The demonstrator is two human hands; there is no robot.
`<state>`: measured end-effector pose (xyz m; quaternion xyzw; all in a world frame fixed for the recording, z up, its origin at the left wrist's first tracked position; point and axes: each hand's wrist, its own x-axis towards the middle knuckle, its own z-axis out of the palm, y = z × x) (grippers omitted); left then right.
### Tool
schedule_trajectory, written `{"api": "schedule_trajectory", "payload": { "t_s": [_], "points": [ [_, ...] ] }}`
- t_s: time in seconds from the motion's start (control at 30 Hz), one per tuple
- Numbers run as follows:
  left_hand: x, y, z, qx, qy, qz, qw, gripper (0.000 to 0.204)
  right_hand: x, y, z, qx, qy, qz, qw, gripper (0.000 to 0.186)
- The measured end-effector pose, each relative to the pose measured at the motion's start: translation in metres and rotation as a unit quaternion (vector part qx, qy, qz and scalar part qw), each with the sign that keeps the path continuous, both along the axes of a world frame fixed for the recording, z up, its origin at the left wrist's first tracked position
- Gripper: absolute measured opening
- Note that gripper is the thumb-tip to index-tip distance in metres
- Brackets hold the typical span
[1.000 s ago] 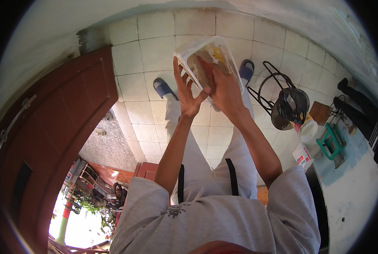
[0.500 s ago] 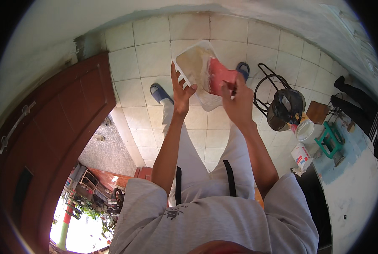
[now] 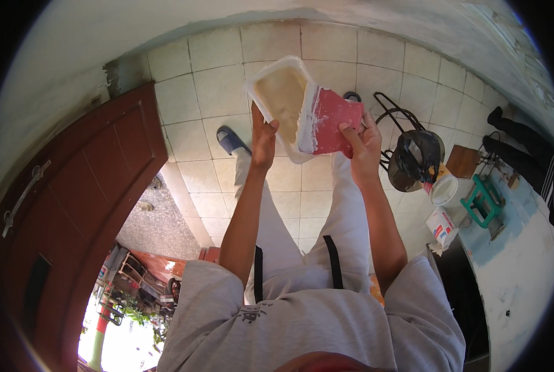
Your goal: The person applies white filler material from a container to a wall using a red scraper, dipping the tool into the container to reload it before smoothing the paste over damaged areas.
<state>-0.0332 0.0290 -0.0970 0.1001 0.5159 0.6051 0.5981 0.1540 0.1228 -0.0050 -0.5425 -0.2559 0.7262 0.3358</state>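
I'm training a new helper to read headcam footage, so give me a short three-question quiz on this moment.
1. True or false: the left hand holds the white rectangular tub by its lower edge.
2. Which hand holds the red flat tool smeared with white paste?
A. left hand
B. right hand
C. neither
3. Fill in: the brown wooden door is on the person's ____ side.

Key: 1 true; 2 B; 3 left.
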Motion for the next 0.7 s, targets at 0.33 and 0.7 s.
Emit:
{"api": "schedule_trajectory", "payload": {
  "t_s": [0.33, 0.7],
  "points": [
    [-0.003, 0.007, 0.001, 0.000, 0.040, 0.001, 0.999, 0.103, -0.020, -0.007, 0.010, 0.366, -0.329, 0.180, 0.852, 0.028],
    [-0.009, 0.010, -0.001, -0.007, 0.068, 0.000, 0.998, 0.108, -0.026, -0.016, -0.001, 0.301, -0.325, 0.140, 0.886, 0.016]
  ]
}}
